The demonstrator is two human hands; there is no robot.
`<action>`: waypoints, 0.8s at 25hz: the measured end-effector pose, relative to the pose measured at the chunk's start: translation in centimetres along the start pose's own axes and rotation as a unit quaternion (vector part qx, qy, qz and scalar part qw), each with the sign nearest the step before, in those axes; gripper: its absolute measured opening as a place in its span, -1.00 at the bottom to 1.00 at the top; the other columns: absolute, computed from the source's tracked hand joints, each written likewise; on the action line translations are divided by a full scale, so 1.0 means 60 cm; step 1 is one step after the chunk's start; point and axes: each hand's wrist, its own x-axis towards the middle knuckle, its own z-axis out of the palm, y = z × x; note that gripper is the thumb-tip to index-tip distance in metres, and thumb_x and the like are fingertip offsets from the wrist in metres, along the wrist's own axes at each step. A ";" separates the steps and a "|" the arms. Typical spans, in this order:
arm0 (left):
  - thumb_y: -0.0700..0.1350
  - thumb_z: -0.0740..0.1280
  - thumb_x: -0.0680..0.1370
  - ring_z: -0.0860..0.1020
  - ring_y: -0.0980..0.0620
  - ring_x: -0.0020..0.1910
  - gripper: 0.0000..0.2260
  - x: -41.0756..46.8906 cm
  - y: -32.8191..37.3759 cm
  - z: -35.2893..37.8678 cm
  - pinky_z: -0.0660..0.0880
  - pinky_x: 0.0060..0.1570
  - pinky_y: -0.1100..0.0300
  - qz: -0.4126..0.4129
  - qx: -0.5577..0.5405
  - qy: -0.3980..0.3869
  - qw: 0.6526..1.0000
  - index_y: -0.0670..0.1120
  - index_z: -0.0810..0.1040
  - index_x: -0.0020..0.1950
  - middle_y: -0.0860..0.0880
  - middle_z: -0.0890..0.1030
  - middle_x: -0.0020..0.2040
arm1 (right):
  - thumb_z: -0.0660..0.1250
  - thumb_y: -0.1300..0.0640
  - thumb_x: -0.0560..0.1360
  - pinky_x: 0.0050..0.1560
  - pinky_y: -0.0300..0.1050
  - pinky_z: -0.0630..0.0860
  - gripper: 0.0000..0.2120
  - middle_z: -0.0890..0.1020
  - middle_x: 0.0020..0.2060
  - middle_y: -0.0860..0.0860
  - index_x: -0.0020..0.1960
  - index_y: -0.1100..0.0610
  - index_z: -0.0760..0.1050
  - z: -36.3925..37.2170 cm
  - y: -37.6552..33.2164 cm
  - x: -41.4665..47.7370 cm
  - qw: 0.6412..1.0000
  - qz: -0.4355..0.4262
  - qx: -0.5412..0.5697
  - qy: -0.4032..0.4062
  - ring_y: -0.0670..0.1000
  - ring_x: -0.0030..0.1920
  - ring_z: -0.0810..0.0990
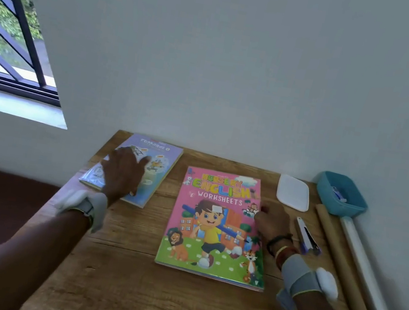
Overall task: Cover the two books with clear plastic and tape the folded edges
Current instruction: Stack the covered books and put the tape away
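Left hand (123,171) lies flat, fingers spread, on the lilac book (161,172) left of centre; right hand (271,223) curls against the right edge of the pink workbook (213,226) mid-frame, grip unclear

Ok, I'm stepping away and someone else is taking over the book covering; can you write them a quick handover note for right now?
Left hand: open, flat on the lilac book at the far left of the table.
Right hand: at the right edge of the pink Nursery English Worksheets book, fingers curled; grip unclear.
Supplies: brown roll and white roll along the table's right side.
Done: cannot tell if either book is covered; no sheet is spread out.
To do: check both, then wrap and tape whatever is bare.
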 end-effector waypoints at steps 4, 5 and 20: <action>0.27 0.27 0.53 0.33 -0.25 0.37 -0.33 0.036 -0.057 -0.021 0.26 0.29 -0.21 -0.043 0.098 -0.086 0.990 -0.23 0.37 0.40 -0.24 0.42 0.37 | 0.35 0.23 0.45 0.07 -0.02 0.47 -0.71 0.62 0.03 0.16 0.16 0.23 0.54 0.075 -0.117 -0.059 0.986 -0.128 0.059 0.092 0.17 0.06 0.57; 0.29 0.30 0.50 0.33 -0.25 0.35 -0.31 0.037 -0.058 -0.027 0.28 0.26 -0.19 -0.037 0.102 -0.090 0.990 -0.23 0.39 0.38 -0.23 0.42 0.36 | 0.35 0.26 0.44 -0.04 -0.09 0.50 -0.79 0.65 -0.09 0.12 0.08 0.22 0.57 0.111 -0.149 -0.078 0.978 -0.154 0.123 0.067 0.13 -0.07 0.60; -0.05 0.48 0.49 0.66 -0.23 -0.15 -0.69 0.007 -0.096 -0.084 0.59 0.00 -0.20 -0.145 -0.391 -0.148 0.897 -0.32 0.62 -0.01 -0.31 0.67 -0.10 | 0.48 -0.08 0.36 0.18 0.07 0.49 -0.40 0.54 0.21 0.17 0.28 0.21 0.45 0.238 -0.250 -0.112 0.975 0.035 0.174 -0.137 0.21 0.20 0.51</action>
